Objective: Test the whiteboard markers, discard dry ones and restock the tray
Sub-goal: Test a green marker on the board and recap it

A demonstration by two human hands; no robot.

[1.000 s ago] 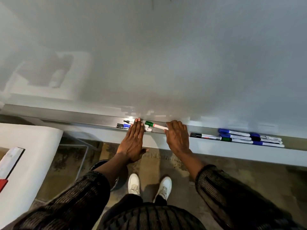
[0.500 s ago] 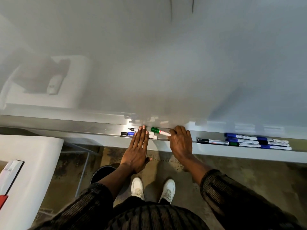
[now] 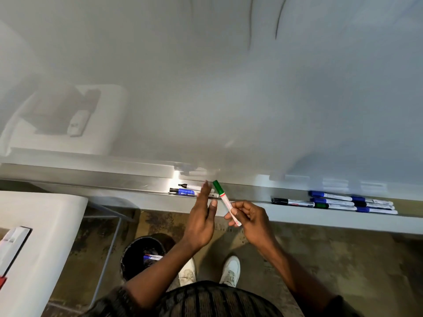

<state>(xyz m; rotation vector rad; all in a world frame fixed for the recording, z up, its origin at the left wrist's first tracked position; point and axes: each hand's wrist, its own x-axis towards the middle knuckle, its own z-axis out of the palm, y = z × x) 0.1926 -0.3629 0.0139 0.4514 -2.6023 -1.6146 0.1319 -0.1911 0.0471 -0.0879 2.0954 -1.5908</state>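
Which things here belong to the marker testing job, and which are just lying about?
Job: green-capped marker in the right hand; open left hand; tray; left marker group; right marker group; whiteboard; black bin; binned marker.
Lying about: white table; flat black-edged item on it.

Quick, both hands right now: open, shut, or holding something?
Left hand: open, fingers straight, holding nothing.
Right hand: holding the green-capped marker.
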